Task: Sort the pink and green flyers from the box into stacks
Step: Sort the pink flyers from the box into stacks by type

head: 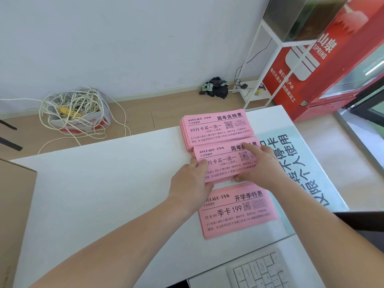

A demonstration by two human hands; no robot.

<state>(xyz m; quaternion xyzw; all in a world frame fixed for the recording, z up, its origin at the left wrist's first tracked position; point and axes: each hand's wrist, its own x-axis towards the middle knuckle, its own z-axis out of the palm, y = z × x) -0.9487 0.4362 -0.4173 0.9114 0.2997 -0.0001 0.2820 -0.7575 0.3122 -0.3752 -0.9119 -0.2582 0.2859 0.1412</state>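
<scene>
Both hands clasp one pink flyer bundle (224, 163) over the white desk (104, 183): left hand (192, 180) at its left edge, right hand (262, 163) at its right.

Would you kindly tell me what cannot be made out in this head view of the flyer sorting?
- head view, cardboard box: cut off by the left edge, inside unseen.
- head view, middle pink bundle: print partly covered by the left hand and right hand gripping it.
- head view, keyboard: cut off by the bottom edge.
- head view, far pink stack: fine print too small to read.
</scene>
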